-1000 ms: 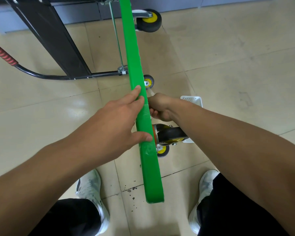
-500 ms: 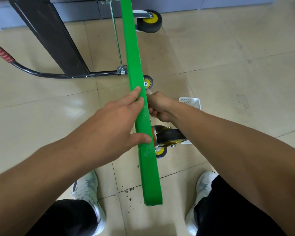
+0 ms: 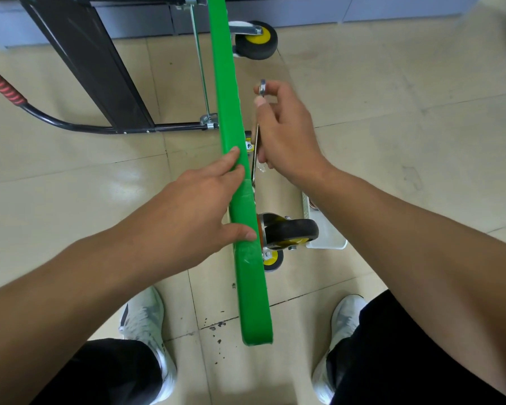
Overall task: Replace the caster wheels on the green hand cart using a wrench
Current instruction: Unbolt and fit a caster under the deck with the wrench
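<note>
Looking down from head height, a person is standing over a green hand cart that is tipped onto its side on a tiled floor, its green deck edge running from the top of the view down to between the person's white shoes.

The left hand is resting on this edge. Its fingers are lying straight along the green strip, and its thumb is spreading away to press the side of the strip facing the nearest caster wheel. That wheel, black with a yellow hub, is sticking out to the right of the deck, just beside the thumb tip.

The right hand is gripping a slim silver wrench just to the right of the green edge, farther from the person than the left hand. The thumb is pinching the shaft below its ring end, and the other end is pointing down toward the nearest caster.

A second caster wheel is showing at the top, well apart from both hands. A white basket is sitting on the floor under the right forearm. The cart's black handle with a red grip is lying on the left
</note>
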`<state>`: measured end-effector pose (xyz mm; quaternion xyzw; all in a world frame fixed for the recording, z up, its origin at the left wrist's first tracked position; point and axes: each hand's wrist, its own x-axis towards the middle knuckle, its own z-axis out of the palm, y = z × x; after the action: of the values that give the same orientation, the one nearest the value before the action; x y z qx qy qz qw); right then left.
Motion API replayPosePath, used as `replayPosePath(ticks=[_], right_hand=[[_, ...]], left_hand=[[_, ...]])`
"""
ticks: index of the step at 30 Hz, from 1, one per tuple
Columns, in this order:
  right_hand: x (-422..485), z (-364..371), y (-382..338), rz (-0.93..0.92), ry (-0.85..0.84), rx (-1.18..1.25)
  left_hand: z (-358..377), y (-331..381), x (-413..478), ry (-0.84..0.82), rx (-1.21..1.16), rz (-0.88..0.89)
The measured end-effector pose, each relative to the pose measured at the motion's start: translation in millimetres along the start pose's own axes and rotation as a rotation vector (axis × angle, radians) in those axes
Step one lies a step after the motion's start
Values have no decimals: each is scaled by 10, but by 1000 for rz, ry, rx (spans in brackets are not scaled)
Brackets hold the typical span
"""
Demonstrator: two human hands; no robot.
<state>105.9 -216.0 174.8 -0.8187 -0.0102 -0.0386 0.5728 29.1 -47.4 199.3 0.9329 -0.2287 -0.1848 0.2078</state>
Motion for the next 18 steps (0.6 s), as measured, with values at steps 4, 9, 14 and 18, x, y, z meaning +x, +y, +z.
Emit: replayPosePath(ticks=[4,9,14,18], right_hand=[[-222,-63,-151,-281,-10,-67],[-513,-228,-190,-531,-88,-130],[-798,-423,-109,-629,-288,-93],[-1013,-480,9,-704,-411,-299]], left_hand=[[5,-1,7,1,10,-1],[6,-33,12,9,-5,19],[4,-47,14,1,2,44],[-17,17,-22,12,-15,12]])
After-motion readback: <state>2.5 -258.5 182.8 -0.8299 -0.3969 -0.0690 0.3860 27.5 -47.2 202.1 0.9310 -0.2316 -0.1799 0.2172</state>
